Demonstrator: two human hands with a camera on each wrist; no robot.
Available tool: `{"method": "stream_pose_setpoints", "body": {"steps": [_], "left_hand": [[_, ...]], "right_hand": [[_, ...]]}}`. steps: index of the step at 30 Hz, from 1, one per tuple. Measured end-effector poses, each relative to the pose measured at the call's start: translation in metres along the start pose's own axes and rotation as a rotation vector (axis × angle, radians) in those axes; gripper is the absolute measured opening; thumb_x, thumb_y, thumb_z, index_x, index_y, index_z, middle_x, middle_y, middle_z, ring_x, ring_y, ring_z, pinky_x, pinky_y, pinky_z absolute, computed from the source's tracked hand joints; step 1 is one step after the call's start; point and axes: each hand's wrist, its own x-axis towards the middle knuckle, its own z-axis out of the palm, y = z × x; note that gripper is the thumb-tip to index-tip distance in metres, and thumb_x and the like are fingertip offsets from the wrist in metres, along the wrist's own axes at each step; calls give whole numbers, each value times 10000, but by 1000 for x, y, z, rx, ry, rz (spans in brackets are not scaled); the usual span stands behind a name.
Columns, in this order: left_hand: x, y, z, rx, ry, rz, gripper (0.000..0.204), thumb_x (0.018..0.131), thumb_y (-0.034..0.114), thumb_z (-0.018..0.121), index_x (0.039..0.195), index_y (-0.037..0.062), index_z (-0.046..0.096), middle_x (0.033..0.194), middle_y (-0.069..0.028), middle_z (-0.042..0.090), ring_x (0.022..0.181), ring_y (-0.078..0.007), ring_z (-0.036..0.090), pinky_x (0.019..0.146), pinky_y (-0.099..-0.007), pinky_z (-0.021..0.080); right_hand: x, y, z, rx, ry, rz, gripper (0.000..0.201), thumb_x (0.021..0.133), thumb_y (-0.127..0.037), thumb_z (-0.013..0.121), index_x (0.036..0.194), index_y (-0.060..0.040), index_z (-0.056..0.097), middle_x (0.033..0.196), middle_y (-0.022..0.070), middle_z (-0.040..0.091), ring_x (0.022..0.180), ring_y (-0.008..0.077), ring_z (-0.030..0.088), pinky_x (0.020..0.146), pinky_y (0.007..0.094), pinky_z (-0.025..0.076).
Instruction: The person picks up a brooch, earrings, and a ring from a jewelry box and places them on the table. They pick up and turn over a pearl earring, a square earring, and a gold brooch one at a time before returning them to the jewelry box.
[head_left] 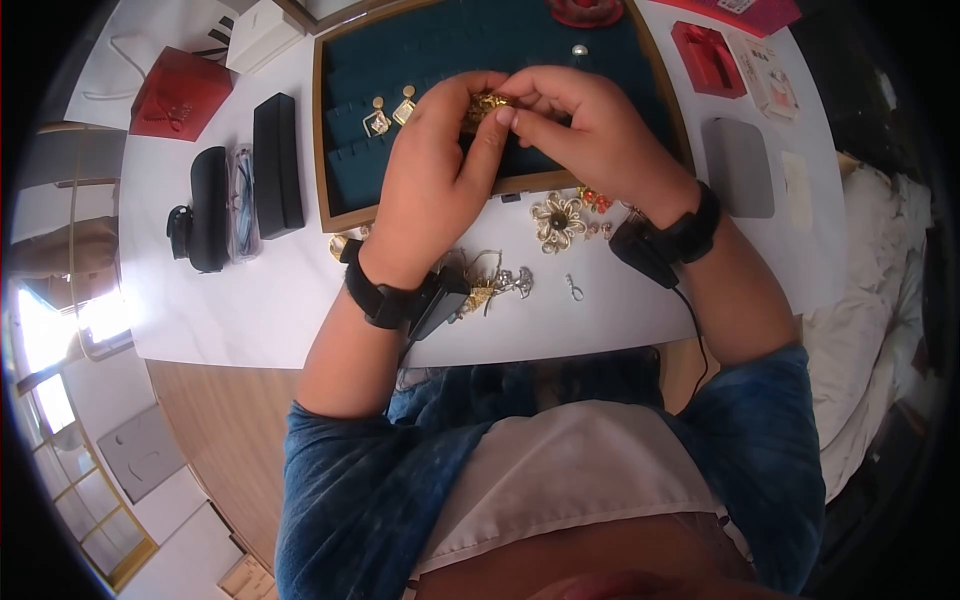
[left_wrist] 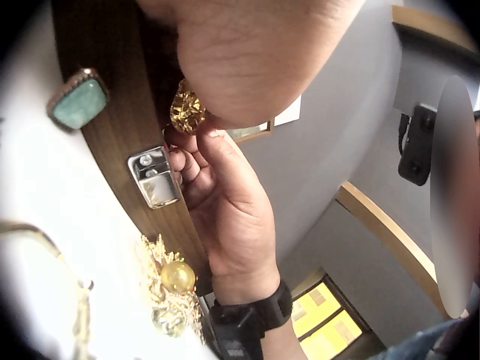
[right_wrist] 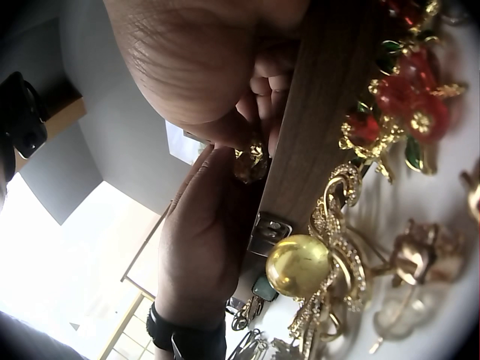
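Both hands meet over the dark teal jewelry tray, with its wooden rim around them. Between them is a shiny gold piece of jewelry with a crinkled surface. My left hand pinches it with thumb and curled fingers. From the other side my right hand holds it too, thumb tip against the left thumb. In the left wrist view the gold piece shows just under the palm; its exact kind cannot be told. Two gold square drop earrings lie in the tray beside the left hand.
In front of the tray lie a flower brooch, a red fruit brooch, a yellow-bead brooch and a small silver piece. Black cases and a red bag stand left; a red box and grey pad right.
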Motion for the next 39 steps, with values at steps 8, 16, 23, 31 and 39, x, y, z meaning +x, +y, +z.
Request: {"method": "stream_pose_setpoints", "body": {"steps": [8, 16, 23, 31, 39], "left_hand": [[0, 1, 0, -34, 0, -11, 274, 1048, 119, 652, 1287, -16, 643, 1138, -115, 724, 1017, -176, 690, 912, -298, 534], [1, -1, 2, -77, 41, 10, 252, 1009, 114, 669, 1231, -4, 651, 1067, -198, 715, 961, -352, 713, 844, -386, 558], [1, 1, 0, -104, 36, -24, 254, 1002, 112, 682, 1226, -4, 655, 1077, -183, 710, 984, -328, 704, 866, -375, 550], [1, 1, -1, -130, 30, -55, 262, 999, 113, 692, 1230, -7, 659, 1085, -173, 712, 981, -305, 700, 865, -363, 548], [1, 0, 0, -189, 41, -61, 266, 1007, 119, 697, 1236, -11, 661, 1075, -146, 714, 951, -224, 693, 833, -320, 545]], "right_hand": [[0, -2, 0, 7, 2, 14, 199, 1025, -98, 687, 1182, 25, 681, 1021, 81, 763, 939, 115, 731, 833, 259, 574], [0, -4, 0, 13, 2, 40, 203, 1019, -98, 697, 1179, 26, 684, 1015, 68, 760, 928, 97, 720, 819, 256, 570], [1, -5, 1, 26, 14, 59, 208, 1017, -103, 700, 1180, 25, 686, 993, 57, 755, 901, 84, 706, 796, 251, 563], [0, 0, 1, 3, 27, 60, 215, 1020, -118, 697, 1191, 13, 688, 939, 23, 735, 819, 49, 654, 714, 232, 517], [1, -1, 1, 16, 18, 62, 196, 1024, -95, 676, 1189, 10, 684, 925, 12, 726, 813, 41, 645, 712, 231, 513]]}}
